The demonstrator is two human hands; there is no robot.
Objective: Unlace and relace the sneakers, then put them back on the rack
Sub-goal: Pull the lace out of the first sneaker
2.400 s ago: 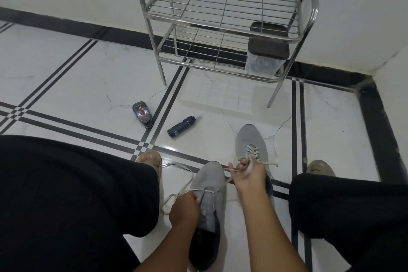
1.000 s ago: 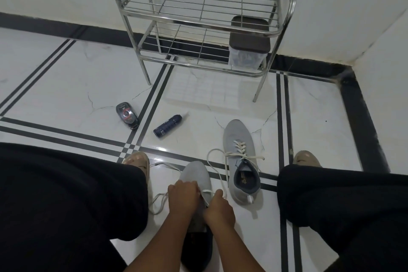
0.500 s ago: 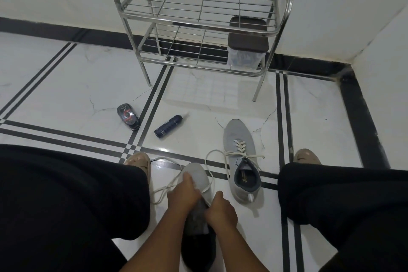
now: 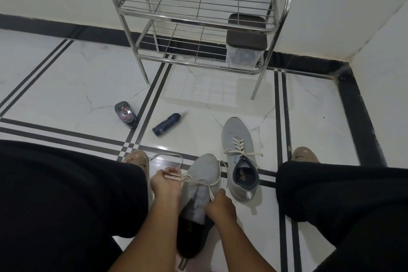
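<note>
Near sneaker: the grey sneaker [image 4: 202,185] is lying on the floor [image 4: 66,95] between the person's knees, toe pointing away, with only the lowest eyelets looking threaded.
Left hand: the left hand [image 4: 164,183] is pinching a bunch of the white lace [image 4: 198,181] and drawing it out to the left of the shoe.
Right hand: the right hand [image 4: 218,206] is curling round the other lace end, just beside the tongue on the shoe's right side.
Second sneaker: the laced sneaker [image 4: 239,159] is sitting just to the right, its lace ends trailing loose on the floor.
Rack: the metal rack [image 4: 198,20] is standing against the wall, well apart from both shoes, with a lidded container [image 4: 245,48] taking up the right of its lower shelf.
Risk, uneven ends: the left side seems to be getting far more slack, so one end is likely running short for tying.
Risk, pull-out: a hard tug to the left is liable to be dragging the lace clean out of the lower eyelets.
Risk, shoe sliding: neither hand is pinning the shoe itself, so it may be skating on the glossy floor.
Risk, snagging: the loose loop near the left foot [image 4: 136,160] is at risk of catching under it.
Risk, clutter: the spray can [image 4: 169,124] and polish tin [image 4: 125,113] are lying on the way to the rack, inviting a knock.
</note>
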